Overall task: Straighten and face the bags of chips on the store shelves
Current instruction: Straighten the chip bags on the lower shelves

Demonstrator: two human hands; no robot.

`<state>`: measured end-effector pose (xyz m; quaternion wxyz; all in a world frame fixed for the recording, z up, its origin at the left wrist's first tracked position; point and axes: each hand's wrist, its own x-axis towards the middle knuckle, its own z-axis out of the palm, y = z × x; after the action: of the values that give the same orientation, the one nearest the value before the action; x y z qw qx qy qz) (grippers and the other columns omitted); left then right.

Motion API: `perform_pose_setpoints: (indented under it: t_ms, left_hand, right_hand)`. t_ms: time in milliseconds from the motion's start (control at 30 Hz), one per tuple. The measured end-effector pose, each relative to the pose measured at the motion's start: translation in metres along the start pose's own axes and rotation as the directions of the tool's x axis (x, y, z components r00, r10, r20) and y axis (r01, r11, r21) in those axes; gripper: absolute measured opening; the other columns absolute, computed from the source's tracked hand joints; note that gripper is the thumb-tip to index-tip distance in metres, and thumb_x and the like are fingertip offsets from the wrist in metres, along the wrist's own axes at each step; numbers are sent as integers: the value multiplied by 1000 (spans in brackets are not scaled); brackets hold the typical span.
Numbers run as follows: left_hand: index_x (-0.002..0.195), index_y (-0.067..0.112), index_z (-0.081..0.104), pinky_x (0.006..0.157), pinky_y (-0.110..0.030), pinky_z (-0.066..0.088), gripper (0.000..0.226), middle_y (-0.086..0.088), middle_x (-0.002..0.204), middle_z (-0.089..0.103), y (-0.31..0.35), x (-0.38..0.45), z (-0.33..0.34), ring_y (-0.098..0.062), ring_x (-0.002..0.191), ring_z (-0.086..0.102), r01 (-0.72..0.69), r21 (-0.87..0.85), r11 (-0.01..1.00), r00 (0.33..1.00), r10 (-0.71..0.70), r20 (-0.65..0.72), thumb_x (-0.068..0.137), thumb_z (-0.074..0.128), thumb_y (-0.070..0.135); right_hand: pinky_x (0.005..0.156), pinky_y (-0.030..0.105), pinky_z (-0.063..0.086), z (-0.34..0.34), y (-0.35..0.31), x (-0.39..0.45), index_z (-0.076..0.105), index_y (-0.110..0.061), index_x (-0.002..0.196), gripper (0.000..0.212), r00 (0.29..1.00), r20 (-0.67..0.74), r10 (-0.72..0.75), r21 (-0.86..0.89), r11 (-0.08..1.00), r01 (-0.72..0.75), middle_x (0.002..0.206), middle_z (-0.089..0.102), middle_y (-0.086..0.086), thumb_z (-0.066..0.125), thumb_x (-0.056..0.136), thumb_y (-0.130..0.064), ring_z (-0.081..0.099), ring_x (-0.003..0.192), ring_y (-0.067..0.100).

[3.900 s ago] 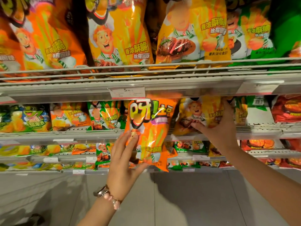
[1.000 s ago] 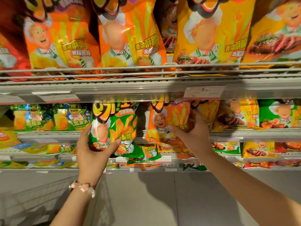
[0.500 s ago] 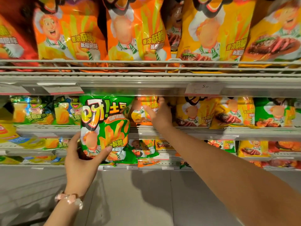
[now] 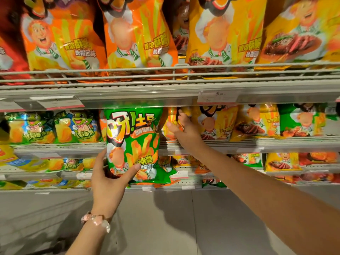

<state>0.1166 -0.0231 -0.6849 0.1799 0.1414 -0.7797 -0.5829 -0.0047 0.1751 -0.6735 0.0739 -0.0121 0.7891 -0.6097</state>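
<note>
A green bag of chips [image 4: 133,144] is in the middle of the frame, held upright in front of the second shelf, with its front facing out. Big letters at its top read "呀!土豆", and lower down it says "酥脆" and "吮指回味". It shows a cartoon chef and orange fries. The bag looks puffy and shiny.

The left hand [image 4: 108,178] holds the bag at its lower left. The thumb presses on the front and the fingers curl behind it. A bracelet [image 4: 96,220] with pale pink beads is on that wrist.

Just right of the green bag, the right hand [image 4: 184,128] reaches into the second shelf [image 4: 276,142]. Its fingers curl around the top of an orange bag [image 4: 172,124] there and grip it. The arm crosses the lower right of the frame and hides part of the lower shelves.

Further right on that shelf stand yellow bags [image 4: 255,122] with a steak picture and another green one [image 4: 301,120]. At the left are frog bags [image 4: 77,127] reading "层层波波".

Across the top of the frame, the top shelf [image 4: 165,89] holds big orange bags [image 4: 60,37] and yellow bags [image 4: 224,32] with "香浓酥脆" and "吮指回味". A wire rail runs in front of them. A price tag [image 4: 218,96] at the upper right starts with "5". More small bags fill the lower shelves.
</note>
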Motion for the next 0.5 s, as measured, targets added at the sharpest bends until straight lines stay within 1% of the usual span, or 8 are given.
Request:
perform_pose_setpoints:
  t_ms: [33,100,167,233,333,433,467,500]
  left_hand:
    - [120,33,51,85,-46,55,78,12,106,65,1,-1,5,-6,96,65,1,-8,1000,1000,-1,6,49,84,41]
    - [119,38,49,87,-43,54,78,15,108,63,3,-4,16,0,97,63,6,-22,1000,1000,-6,24,49,84,40]
    - [115,48,47,89,-36,53,75,13,112,61,5,-9,29,1,101,61,6,-42,999,999,-4,46,50,84,40]
    - [107,59,45,82,-20,50,72,15,109,60,9,-15,43,7,96,60,-14,-41,999,998,16,62,49,83,41]
    - [113,48,45,74,-11,49,75,15,108,61,16,-26,63,8,93,61,-31,-49,998,993,37,116,50,83,38]
    - [119,32,46,78,-12,49,78,12,109,60,23,-35,84,6,96,60,-70,-57,996,981,79,179,51,84,32]
    - [119,31,45,79,-12,48,79,11,110,60,26,-39,91,6,96,60,-78,-54,995,975,88,202,50,84,32]
    - [119,32,44,80,-10,47,80,11,110,59,30,-42,99,7,96,59,-81,-49,996,971,90,223,49,84,32]
  right_hand:
    - [100,16,35,-3,-3,-13,23,-21,149,74,999,26,-22,113,993,19,144,41,-3,60,88,-41,38,133,15]
    - [110,33,34,-12,-8,-40,21,-29,149,83,993,114,-31,192,981,9,151,33,0,60,79,-52,34,136,12]
    - [106,27,36,-22,-12,-63,21,-40,146,86,983,178,-38,150,989,11,146,33,-13,64,74,-52,35,133,3]
    - [99,18,35,-29,-12,-78,20,-42,145,89,982,185,-27,103,995,8,136,34,-28,72,73,-44,37,126,-4]
    - [105,28,40,-38,-8,-88,23,-36,146,94,995,96,22,123,992,-34,142,43,-18,81,73,-26,45,127,2]
    - [82,9,48,-51,1,-91,38,-48,126,80,999,37,20,181,983,-26,114,58,-36,84,69,-16,59,101,-11]
    - [79,9,48,-57,5,-94,40,-47,120,76,1000,12,13,182,983,-15,108,61,-34,85,67,-15,61,97,-11]
    - [83,16,51,-63,10,-96,41,-43,122,78,1000,-17,11,186,983,-8,111,63,-27,86,65,-14,62,98,-5]
